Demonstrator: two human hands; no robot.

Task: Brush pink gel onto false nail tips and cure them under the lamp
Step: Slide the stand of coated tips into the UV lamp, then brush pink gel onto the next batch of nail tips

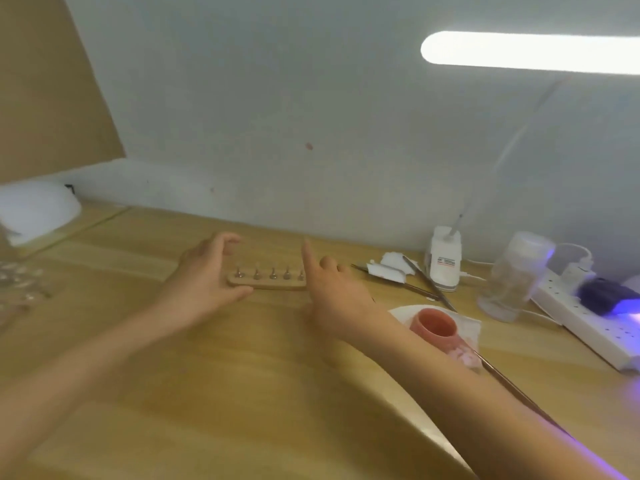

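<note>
While the left hand (207,271) arches in a wide C at the left end of the wooden holder (268,284), thumb touching its near edge, the right hand (334,284) lays a straight index finger (307,259) against the right end, other fingers loosely curled. Five metal pegs (273,273) stand in a row on this flat, round-cornered strip; blur hides whether nail tips sit on them. Beside the right forearm a matte pink cup (434,327) stands on crumpled white tissue (467,323). A smooth white domed lamp (34,209) sits far left on the wood-grain table (207,375).
</note>
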